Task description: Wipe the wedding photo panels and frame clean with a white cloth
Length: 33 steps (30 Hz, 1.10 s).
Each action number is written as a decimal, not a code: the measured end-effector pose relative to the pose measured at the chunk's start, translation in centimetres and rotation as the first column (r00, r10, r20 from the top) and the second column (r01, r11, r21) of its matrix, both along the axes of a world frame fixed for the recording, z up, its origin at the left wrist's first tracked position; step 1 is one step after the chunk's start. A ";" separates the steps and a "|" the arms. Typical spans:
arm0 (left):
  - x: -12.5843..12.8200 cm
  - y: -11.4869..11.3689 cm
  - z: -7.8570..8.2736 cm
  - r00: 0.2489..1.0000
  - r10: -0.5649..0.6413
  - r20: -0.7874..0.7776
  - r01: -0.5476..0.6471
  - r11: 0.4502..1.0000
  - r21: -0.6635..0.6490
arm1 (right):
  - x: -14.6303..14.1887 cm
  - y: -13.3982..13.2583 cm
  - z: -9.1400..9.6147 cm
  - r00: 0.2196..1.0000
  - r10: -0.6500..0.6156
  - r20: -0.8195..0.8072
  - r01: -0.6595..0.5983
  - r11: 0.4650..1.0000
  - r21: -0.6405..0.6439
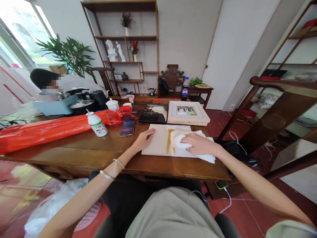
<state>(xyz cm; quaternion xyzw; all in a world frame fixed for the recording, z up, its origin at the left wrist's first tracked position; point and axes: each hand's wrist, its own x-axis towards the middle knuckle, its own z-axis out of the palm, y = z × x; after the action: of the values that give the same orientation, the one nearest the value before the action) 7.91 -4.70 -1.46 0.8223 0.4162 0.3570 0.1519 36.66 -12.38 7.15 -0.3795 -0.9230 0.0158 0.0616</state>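
On the brown wooden table lies a flat white board point(158, 145) with yellow-gold strips point(168, 142) down its middle. My left hand point(144, 139) rests on the board's left side, its fingers stretched forward over the surface and closed on nothing that I can see. A bunched white cloth point(177, 138) is in the grip of my right hand point(198, 143), pressed against the board's right half. Part of the cloth spreads past the board's right edge and covers it. Beneath the cloth, the board's surface is hidden.
Behind the board lie a white-framed picture point(205, 115) and a dark panel point(146, 115). To the left are a phone point(127, 126), a white bottle point(97, 124) and a long red-wrapped bundle point(56, 129). A cola bottle point(185, 89) stands farther back. Another person leans at the far left.
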 end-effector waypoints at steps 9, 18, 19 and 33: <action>0.0 -0.1 0.1 1.000 -0.009 0.001 0.009 1.000 -0.003 | -1.5 4.6 -3.5 0.987 -0.121 -0.109 0.141 0.971 0.194; 0.2 -0.2 0.2 1.000 -0.003 0.010 0.003 1.000 -0.003 | -3.4 1.2 -3.6 0.992 0.066 -0.109 -0.046 0.983 0.178; 0.2 -0.2 0.2 1.000 -0.008 0.013 0.008 1.000 -0.002 | -3.4 0.2 -3.6 0.986 0.129 -0.108 -0.109 0.978 0.177; 0.0 -0.1 0.2 1.000 -0.001 0.021 0.001 1.000 -0.008 | -1.1 4.8 -3.2 1.000 -0.029 0.012 0.026 0.973 0.229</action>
<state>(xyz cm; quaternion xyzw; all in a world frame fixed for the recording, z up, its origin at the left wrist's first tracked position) 7.96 -4.82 -1.21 0.8182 0.4156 0.3637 0.1599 35.58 -7.54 3.96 -0.3828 -0.9138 -0.0942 0.0983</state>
